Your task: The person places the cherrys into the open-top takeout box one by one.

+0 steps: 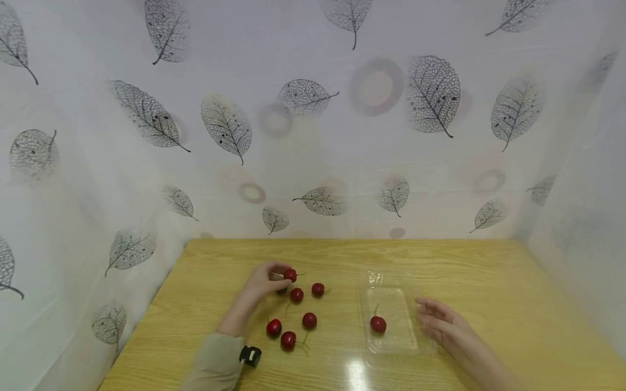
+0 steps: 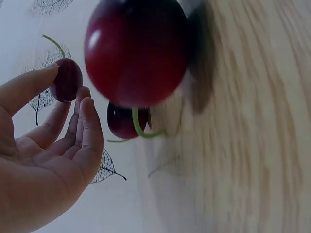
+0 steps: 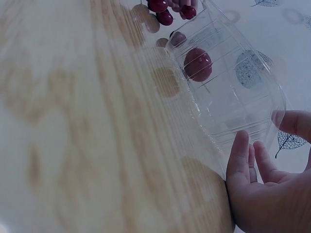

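Note:
My left hand (image 1: 261, 282) pinches a dark red cherry (image 1: 290, 275) between thumb and fingertips. In the left wrist view, this cherry (image 2: 66, 80) is raised, its green stem pointing up. Below and beside the hand lie several more cherries, among them one cherry (image 1: 296, 295) close under it and another cherry (image 1: 318, 289) to its right. My right hand (image 1: 450, 328) is at the right side of a clear plastic container (image 1: 398, 347), fingers loosely extended with the tips at its wall and rim. A single cherry (image 1: 378, 325) sits inside the container, stem upward.
Everything rests on a wood-grain table (image 1: 513, 304). A pale curtain (image 1: 313, 163) printed with leaves stands behind and at both sides. On the left wrist is a small black device (image 1: 250, 356), close to the nearer cherries (image 1: 288, 340).

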Demonstrator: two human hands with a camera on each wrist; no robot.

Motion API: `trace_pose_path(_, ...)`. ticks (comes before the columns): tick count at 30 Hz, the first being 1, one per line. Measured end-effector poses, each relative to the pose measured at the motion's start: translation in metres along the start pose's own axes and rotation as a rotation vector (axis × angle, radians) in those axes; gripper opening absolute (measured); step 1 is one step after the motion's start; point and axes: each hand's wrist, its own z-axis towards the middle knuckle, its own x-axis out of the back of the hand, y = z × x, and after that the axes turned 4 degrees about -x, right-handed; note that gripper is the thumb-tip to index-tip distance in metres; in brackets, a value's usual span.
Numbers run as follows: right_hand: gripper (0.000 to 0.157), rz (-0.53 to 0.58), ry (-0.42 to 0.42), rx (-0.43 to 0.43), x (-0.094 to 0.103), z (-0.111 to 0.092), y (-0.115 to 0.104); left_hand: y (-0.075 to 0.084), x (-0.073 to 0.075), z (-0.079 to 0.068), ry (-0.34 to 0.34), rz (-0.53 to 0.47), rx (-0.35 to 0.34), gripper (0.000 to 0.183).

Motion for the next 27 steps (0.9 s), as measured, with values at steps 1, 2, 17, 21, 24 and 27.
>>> trace_pose_path(1, 0.034, 0.002, -0.003, 0.002, 0.000, 0.000, 0.000, 0.001, -0.002, 0.000, -0.002, 0.000, -0.003, 0.038)
trace_pose_path(2, 0.034, 0.008, -0.003, 0.005, 0.000, 0.000, 0.000, 0.003, -0.004, 0.001, -0.006, 0.000, -0.010, 0.038)
trace_pose_path(17, 0.037, -0.002, 0.013, -0.014, -0.001, 0.000, 0.000, 0.025, -0.030, 0.006, -0.072, 0.009, -0.042, 0.039)
trace_pose_path(21, 0.035, 0.006, 0.013, -0.013, -0.001, 0.000, 0.000, 0.026, -0.037, 0.008, -0.098, 0.018, -0.076, 0.038)
trace_pose_path(24, 0.034, 0.013, 0.009, -0.007, -0.001, 0.000, 0.000, 0.027, -0.042, 0.010, -0.121, 0.027, -0.089, 0.037)
trace_pose_path(27, 0.033, 0.012, 0.004, 0.000, -0.001, 0.000, 0.000, 0.029, -0.047, 0.011, -0.140, 0.026, -0.084, 0.037)
